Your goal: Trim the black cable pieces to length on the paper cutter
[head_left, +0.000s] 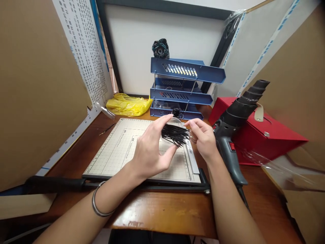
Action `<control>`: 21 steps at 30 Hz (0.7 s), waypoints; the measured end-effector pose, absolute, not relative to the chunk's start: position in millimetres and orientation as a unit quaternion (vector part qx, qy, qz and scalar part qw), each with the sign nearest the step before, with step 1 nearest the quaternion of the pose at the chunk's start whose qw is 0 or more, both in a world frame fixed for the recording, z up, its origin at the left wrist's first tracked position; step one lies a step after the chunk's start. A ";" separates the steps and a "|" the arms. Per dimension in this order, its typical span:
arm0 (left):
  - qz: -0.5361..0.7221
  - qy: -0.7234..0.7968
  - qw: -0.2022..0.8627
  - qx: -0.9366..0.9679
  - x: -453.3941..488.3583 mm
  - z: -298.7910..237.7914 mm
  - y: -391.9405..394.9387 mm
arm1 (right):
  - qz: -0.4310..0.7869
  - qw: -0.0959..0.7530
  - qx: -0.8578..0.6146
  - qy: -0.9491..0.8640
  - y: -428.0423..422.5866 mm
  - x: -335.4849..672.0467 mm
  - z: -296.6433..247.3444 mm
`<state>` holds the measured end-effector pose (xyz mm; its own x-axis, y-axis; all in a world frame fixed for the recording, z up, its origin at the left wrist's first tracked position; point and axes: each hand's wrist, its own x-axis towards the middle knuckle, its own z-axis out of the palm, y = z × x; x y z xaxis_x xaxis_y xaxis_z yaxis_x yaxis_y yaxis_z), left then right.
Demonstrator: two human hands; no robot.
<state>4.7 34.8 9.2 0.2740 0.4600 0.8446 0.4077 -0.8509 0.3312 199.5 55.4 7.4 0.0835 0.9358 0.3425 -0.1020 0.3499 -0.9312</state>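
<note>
My left hand (149,149) is curved round a bundle of thin black wires (175,135) with silvery tips, its thumb below and its fingers above. A clear, curved plastic edge shows round the bundle, perhaps a cup or sleeve; its full shape is hidden. At the tipped ends on the right, my right hand (205,139) has its thumb and forefinger pinched together. Whether a single wire sits in that pinch is too small to tell. Both hands are above a paper cutter (114,156) with a cream gridded board. The cutter's black handle (58,184) lies along the near side.
Behind stands a blue tiered tray rack (181,96), with a dark round bundle (177,113) at its foot. A yellow plastic bag (129,104) lies to its left. On the right are a black heat gun (232,145) and a red box (274,135). Cardboard walls flank the desk.
</note>
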 end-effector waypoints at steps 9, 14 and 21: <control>0.583 0.260 0.069 0.767 0.8 11.0 35.2 | 0.311 0.563 -0.359 -0.676 64.7 192.3 78.4; 0.593 0.289 0.085 0.747 -2.9 11.2 42.0 | 0.166 0.465 -0.402 -0.771 42.0 182.7 130.3; 0.595 0.244 0.070 0.763 -5.4 11.2 42.1 | 0.200 0.417 -0.363 -0.809 8.2 188.6 129.3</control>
